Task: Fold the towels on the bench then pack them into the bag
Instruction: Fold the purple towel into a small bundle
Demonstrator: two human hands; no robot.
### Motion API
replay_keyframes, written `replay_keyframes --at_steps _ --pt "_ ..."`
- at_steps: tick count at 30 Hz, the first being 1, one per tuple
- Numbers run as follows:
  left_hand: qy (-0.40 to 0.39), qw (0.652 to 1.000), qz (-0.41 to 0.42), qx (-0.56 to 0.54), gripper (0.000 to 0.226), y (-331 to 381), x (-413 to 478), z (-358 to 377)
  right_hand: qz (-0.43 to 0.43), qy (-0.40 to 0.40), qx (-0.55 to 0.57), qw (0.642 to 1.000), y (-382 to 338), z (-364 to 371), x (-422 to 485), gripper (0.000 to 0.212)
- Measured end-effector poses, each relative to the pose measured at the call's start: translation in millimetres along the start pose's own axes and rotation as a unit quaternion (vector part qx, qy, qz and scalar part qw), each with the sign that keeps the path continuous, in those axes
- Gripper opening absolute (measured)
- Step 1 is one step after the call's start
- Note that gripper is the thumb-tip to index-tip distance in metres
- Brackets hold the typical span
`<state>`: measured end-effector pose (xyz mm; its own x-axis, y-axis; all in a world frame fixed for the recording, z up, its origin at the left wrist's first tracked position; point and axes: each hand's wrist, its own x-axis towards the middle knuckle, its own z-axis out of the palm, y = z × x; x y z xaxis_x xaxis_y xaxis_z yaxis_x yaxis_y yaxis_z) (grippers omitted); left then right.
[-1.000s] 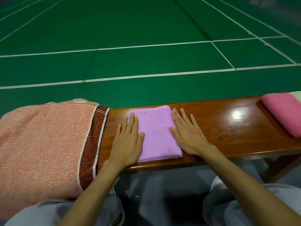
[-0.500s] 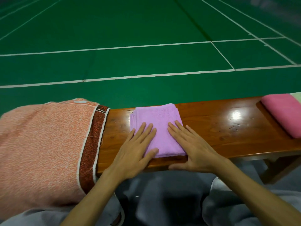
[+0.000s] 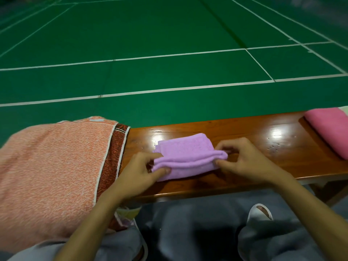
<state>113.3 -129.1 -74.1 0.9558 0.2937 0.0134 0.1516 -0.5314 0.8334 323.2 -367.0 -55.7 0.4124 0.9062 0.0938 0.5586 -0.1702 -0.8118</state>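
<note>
A small purple towel (image 3: pixel 185 150) lies folded on the brown wooden bench (image 3: pixel 250 140), its near edge lifted and doubled back into a thick roll. My left hand (image 3: pixel 140 171) pinches the left end of that lifted edge between thumb and fingers. My right hand (image 3: pixel 243 160) pinches the right end the same way. An orange woven bag (image 3: pixel 50 166) with a dark red band and white trim rests on the left part of the bench. A folded pink towel (image 3: pixel 331 129) sits at the bench's far right end.
A pale towel edge (image 3: pixel 345 110) peeks out behind the pink one. Beyond the bench stretches a green court floor (image 3: pixel 169 44) with white lines. My grey-clad knees and a white slipper (image 3: pixel 260 210) are below the bench's near edge.
Both hands lay flat on the purple towel before. They slid to its near edge, and now pinch and lift that edge, folding it away from me.
</note>
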Motion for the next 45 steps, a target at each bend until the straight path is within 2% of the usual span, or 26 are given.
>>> replay_keyframes --at_steps 2,4,7,9,12,14,17,21,23,25,27,29,30,33,35,40,45 --pt "0.033 0.998 -0.045 -0.037 0.043 -2.7 8.5 1.6 0.016 0.018 0.081 0.996 7.4 0.0 10.3 0.006" --pt "0.072 0.992 -0.09 -0.044 0.049 -3.9 19.3 5.1 0.037 0.061 0.109 0.991 16.6 4.7 22.6 0.018" --pt "0.127 0.976 -0.158 -0.078 0.036 -2.5 37.3 11.3 0.095 0.128 0.119 0.98 30.9 15.1 42.5 0.029" --pt "0.15 0.966 -0.19 -0.084 0.038 -7.5 46.3 17.6 0.123 0.162 0.094 0.975 38.8 23.9 53.2 0.023" --pt "0.202 0.952 -0.223 -0.059 0.063 -18.8 54.3 23.7 0.159 0.204 0.021 0.966 48.6 38.0 63.7 0.032" --pt "0.233 0.943 -0.237 -0.03 0.059 -25.6 60.8 25.9 0.188 0.245 -0.017 0.951 48.9 42.9 66.6 0.038" --pt "0.257 0.934 -0.245 0.024 0.05 -25.4 65.6 27.6 0.189 0.288 -0.103 0.933 46.0 46.5 65.0 0.043" --pt "0.317 0.903 -0.189 0.22 0.04 -10.3 53.9 28.8 0.195 0.309 -0.104 0.925 42.4 46.5 62.1 0.043" --pt "0.323 0.9 -0.091 0.28 0.046 6.0 47.0 33.9 0.189 0.317 -0.102 0.924 33.5 44.6 60.2 0.041" --pt "0.275 0.914 0.01 0.298 0.055 20.8 43.4 44.3 0.144 0.325 -0.149 0.923 22.6 43.9 56.1 0.041" --pt "0.207 0.916 0.064 0.337 0.06 28.1 44.5 56.6 0.036 0.302 -0.224 0.926 12.3 46.4 53.1 0.047" --pt "0.158 0.913 0.08 0.368 0.062 27.4 48.9 66.2 -0.061 0.224 -0.288 0.929 10.3 54.1 50.7 0.052" --pt "0.137 0.913 0.075 0.377 0.062 23.5 50.5 70.0 -0.071 0.176 -0.317 0.929 11.2 59.9 49.3 0.055" --pt "0.076 0.904 0.036 0.419 0.065 0.8 51.9 75.8 -0.018 0.047 -0.377 0.925 17.9 76.6 44.1 0.064" --pt "0.064 0.898 0.008 0.435 0.068 -8.4 49.5 76.9 -0.001 0.011 -0.395 0.919 23.7 82.9 42.4 0.067" --pt "0.109 0.9 -0.059 0.419 0.069 -9.8 40.3 76.2 0.018 0.02 -0.408 0.912 31.6 78.1 40.7 0.067" --pt "0.123 0.905 -0.136 0.385 0.074 -18.3 27.7 65.9 0.085 0.03 -0.357 0.93 49.1 58.0 27.8 0.067"
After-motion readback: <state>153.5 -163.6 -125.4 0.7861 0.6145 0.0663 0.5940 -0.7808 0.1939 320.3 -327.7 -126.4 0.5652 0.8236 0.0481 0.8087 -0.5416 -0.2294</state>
